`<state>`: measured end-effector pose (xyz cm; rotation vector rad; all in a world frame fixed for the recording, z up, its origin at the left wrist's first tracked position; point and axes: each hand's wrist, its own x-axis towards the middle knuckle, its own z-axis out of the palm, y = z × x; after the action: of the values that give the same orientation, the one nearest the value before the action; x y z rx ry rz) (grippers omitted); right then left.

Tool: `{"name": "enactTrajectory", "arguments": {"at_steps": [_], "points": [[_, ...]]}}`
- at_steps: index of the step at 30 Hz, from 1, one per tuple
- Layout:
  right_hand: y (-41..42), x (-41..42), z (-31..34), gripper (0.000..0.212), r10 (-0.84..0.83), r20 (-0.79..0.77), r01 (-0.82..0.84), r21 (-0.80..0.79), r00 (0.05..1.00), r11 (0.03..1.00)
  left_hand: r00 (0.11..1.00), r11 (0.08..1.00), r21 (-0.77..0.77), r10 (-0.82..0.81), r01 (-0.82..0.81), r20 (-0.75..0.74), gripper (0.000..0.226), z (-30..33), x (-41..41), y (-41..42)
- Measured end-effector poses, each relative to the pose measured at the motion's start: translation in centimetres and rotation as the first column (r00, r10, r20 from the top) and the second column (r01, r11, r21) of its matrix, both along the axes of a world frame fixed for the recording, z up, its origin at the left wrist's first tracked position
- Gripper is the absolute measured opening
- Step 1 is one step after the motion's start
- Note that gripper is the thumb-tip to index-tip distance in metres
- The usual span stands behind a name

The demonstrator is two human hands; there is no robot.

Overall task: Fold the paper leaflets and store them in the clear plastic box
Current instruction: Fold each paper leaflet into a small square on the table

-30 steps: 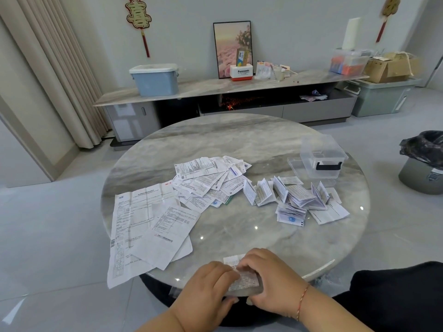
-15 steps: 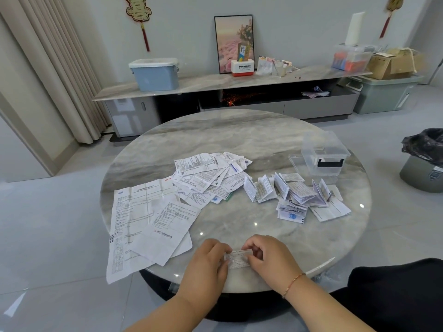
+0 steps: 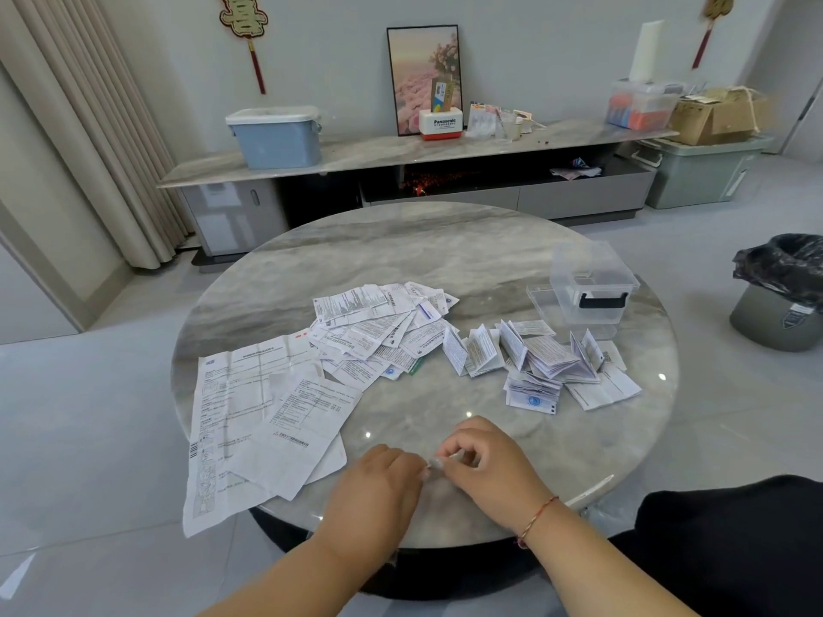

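Note:
Near the front edge of the round marble table (image 3: 445,256), my left hand (image 3: 374,492) and my right hand (image 3: 485,460) meet and pinch a small folded leaflet (image 3: 436,461), which is mostly hidden by the fingers. A heap of unfolded leaflets (image 3: 378,331) lies at mid-table. Several folded leaflets (image 3: 534,358) stand and lie to its right. The clear plastic box (image 3: 592,282) with a black handle sits at the table's right, on or beside its clear lid (image 3: 541,300).
Large unfolded sheets (image 3: 249,416) overhang the table's left front edge. A bin with a black bag (image 3: 784,291) stands on the floor to the right. A low cabinet (image 3: 401,158) with a blue box runs along the far wall. A dark cloth (image 3: 730,541) lies at lower right.
The leaflet was pressed flat under both hands, then lifted between the fingertips; now it is folded smaller and pinched tightly, with my hands closer together.

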<state>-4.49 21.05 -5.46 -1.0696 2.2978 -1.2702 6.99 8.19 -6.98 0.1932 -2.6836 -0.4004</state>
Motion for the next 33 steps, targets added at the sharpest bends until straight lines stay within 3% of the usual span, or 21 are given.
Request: {"name": "enactTrajectory", "arguments": {"at_steps": [4,8,13,15,17,18,19,23,25,28,30,33], "points": [[0.2,-0.3,0.7,0.014,-0.041,-0.034,0.039,-0.044,0.999,0.998,0.989,0.902,0.405,0.136,-0.15,0.063,0.017,2.2,-1.0,0.7],[0.5,-0.8,1.5,0.027,-0.07,0.014,0.07,-0.001,0.997,0.998,0.976,0.814,0.538,0.189,-0.219,0.111,0.028,3.2,-2.0,0.9],[1.4,-1.8,1.6,0.025,-0.251,0.02,0.251,0.006,0.968,0.968,0.947,0.679,0.668,0.289,-0.305,0.138,0.035,3.8,-3.1,1.0],[2.5,-3.5,1.4,0.016,-0.541,0.086,0.547,-0.067,0.836,0.835,0.927,0.687,0.637,0.353,-0.349,0.127,0.035,4.2,-3.4,0.7],[4.5,-6.2,0.6,0.013,-0.82,0.236,0.85,-0.067,0.522,0.522,0.908,0.701,0.598,0.403,-0.389,0.118,0.028,4.7,-3.2,0.1],[5.5,-7.4,0.1,0.015,-0.873,0.292,0.918,-0.041,0.389,0.395,0.899,0.704,0.583,0.422,-0.405,0.114,0.024,5.0,-3.0,-0.3],[6.2,-8.3,-0.3,0.018,-0.891,0.326,0.944,-0.016,0.316,0.329,0.89,0.717,0.552,0.443,-0.426,0.111,0.021,5.0,-2.8,-0.8],[6.4,-9.6,-1.4,0.019,-0.878,0.346,0.929,0.049,0.329,0.367,0.83,0.78,0.297,0.551,-0.551,0.092,0.007,3.9,-1.8,-3.0],[6.0,-9.6,-1.7,0.017,-0.886,0.281,0.917,0.046,0.369,0.397,0.778,0.769,0.122,0.619,-0.628,0.104,0.026,2.6,-1.2,-3.8],[5.8,-9.6,-1.8,0.019,-0.902,0.157,0.909,0.048,0.403,0.414,0.685,0.719,-0.053,0.68,-0.693,0.262,0.055,1.4,-0.5,-4.3],[5.7,-9.5,-1.7,0.02,-0.905,0.141,0.912,0.034,0.401,0.41,0.658,0.711,-0.102,0.687,-0.696,0.309,0.058,0.9,-0.1,-4.8],[5.8,-9.5,-1.7,0.024,-0.908,0.165,0.92,0.007,0.386,0.393,0.684,0.725,-0.088,0.677,-0.683,0.272,0.041,1.1,0.3,-5.4]]}}
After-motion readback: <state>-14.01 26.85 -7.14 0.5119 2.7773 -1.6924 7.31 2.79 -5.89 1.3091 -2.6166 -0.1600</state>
